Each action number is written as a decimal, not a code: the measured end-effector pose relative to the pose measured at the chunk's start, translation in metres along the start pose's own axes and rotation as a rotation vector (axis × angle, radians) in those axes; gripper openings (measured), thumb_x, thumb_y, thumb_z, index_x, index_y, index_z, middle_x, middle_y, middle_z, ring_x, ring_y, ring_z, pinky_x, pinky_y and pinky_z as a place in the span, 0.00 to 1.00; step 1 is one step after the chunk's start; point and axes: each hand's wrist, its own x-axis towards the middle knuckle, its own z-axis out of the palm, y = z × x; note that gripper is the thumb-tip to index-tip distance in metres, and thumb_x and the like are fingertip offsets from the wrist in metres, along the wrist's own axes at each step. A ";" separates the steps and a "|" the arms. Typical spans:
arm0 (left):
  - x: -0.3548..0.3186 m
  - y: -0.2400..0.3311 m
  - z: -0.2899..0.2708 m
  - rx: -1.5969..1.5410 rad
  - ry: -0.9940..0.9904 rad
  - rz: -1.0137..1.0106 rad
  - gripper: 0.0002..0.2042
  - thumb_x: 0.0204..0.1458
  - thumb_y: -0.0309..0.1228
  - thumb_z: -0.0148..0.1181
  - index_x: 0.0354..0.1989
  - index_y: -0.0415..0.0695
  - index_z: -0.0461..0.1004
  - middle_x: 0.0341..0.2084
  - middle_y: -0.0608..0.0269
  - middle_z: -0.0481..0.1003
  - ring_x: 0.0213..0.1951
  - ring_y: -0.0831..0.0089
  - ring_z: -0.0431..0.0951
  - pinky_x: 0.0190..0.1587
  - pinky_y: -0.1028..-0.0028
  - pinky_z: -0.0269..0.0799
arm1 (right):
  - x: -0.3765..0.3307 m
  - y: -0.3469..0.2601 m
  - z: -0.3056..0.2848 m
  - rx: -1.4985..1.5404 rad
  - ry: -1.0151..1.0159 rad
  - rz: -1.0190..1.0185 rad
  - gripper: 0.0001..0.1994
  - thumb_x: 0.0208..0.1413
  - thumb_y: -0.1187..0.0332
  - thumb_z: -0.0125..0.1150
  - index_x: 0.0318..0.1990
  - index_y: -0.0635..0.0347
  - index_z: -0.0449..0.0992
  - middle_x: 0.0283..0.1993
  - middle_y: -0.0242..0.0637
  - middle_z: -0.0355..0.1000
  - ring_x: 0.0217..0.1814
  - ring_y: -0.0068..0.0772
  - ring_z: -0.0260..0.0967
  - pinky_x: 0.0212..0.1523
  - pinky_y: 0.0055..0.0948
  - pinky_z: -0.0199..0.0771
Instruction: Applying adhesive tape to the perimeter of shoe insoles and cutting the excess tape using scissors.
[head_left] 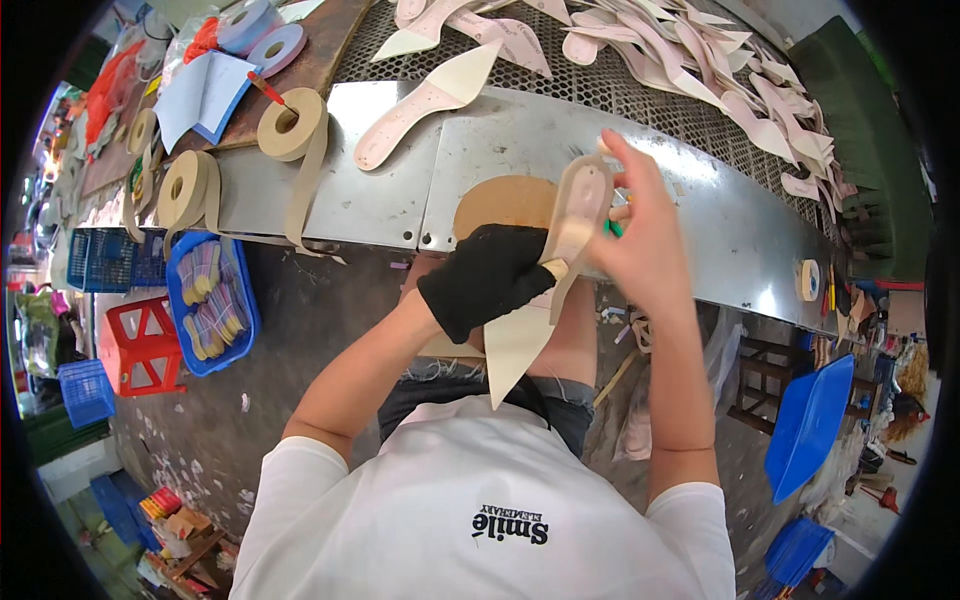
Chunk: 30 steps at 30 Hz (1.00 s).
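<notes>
My left hand (pixel 490 280), in a black fingerless glove, is closed on a pale pointed-toe shoe insole (pixel 515 350), thumb on its face. The toe points down toward my lap and the pinkish heel end points up. A beige band (pixel 566 290) runs along the insole's right edge and round the heel. My right hand (pixel 645 225), blurred, is beside the heel with its index finger stretched past the heel's tip. Its other fingers are curled by a small green thing (pixel 613 229), mostly hidden. Under the work, a brown round pad (pixel 500 205) lies on the table edge.
One loose insole (pixel 425 105) lies on the metal table (pixel 380 205); many more are heaped on the mesh (pixel 680 50) behind. Beige tape rolls (pixel 290 125) stand at left, their ends hanging over the edge. A blue basket (pixel 213 305) of bundled pieces and a red stool (pixel 140 345) are below left.
</notes>
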 end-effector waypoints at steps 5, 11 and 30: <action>-0.003 -0.009 0.007 0.024 -0.029 0.022 0.13 0.54 0.38 0.54 0.36 0.40 0.75 0.30 0.49 0.76 0.33 0.51 0.76 0.35 0.60 0.69 | 0.018 -0.014 -0.032 -0.062 -0.566 0.423 0.31 0.45 0.62 0.69 0.57 0.62 0.65 0.51 0.37 0.69 0.50 0.24 0.67 0.49 0.28 0.68; -0.008 -0.001 0.015 -1.140 -0.289 -0.297 0.21 0.52 0.46 0.59 0.40 0.37 0.75 0.33 0.58 0.77 0.35 0.67 0.77 0.38 0.68 0.70 | 0.001 -0.003 -0.022 1.072 -0.341 0.418 0.18 0.53 0.59 0.63 0.46 0.61 0.75 0.35 0.29 0.74 0.35 0.21 0.71 0.38 0.21 0.71; 0.008 -0.008 0.031 -1.157 0.107 -0.299 0.23 0.58 0.31 0.51 0.62 0.39 0.61 0.46 0.68 0.71 0.45 0.81 0.69 0.48 0.78 0.66 | -0.038 0.028 -0.034 0.669 -0.068 0.522 0.07 0.53 0.69 0.64 0.29 0.62 0.75 0.23 0.31 0.73 0.18 0.17 0.67 0.19 0.16 0.65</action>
